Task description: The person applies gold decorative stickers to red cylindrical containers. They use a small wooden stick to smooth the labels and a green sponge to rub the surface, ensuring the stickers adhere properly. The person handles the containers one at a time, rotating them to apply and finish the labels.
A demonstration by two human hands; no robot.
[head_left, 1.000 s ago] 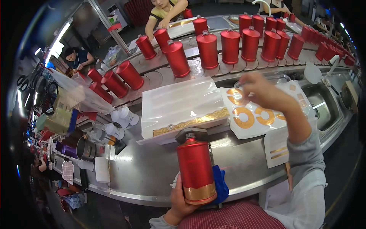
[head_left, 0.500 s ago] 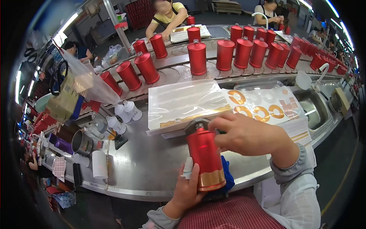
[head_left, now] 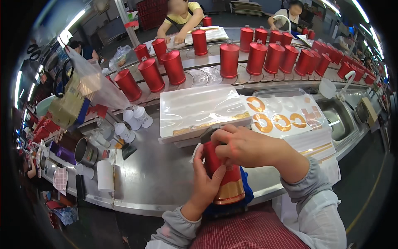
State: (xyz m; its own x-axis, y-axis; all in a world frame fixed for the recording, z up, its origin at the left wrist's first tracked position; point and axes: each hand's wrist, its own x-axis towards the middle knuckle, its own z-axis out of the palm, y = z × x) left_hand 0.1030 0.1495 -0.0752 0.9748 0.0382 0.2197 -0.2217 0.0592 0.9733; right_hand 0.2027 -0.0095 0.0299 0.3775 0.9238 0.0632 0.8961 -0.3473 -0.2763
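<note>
A red metallic bottle point(head_left: 233, 177) with a gold band near its base stands tilted in front of me at the table's edge. My left hand point(head_left: 204, 182) is wrapped round its left side, thumb across the front, and one finger wears a white covering. Over the upper part of the bottle, my right hand point(head_left: 253, 146) has its fingers bent and pinched together against the surface; what they hold, if anything, is hidden. The bottle's neck is covered by this hand. A blue cloth point(head_left: 247, 191) shows behind the bottle's lower right side.
Beyond my hands lie a glossy white sheet point(head_left: 199, 108) and a sheet with gold ring-shaped decals point(head_left: 262, 123). Many red bottles point(head_left: 229, 62) stand on a curved conveyor. To the right is a sink point(head_left: 338, 116); white plastic bottles point(head_left: 142, 117) and a paper roll point(head_left: 105, 176) stand left.
My left hand has moved up the bottle, its thumb now across the front. My right hand has come down and left over the bottle's top. The conveyor's bottles have shifted right.
</note>
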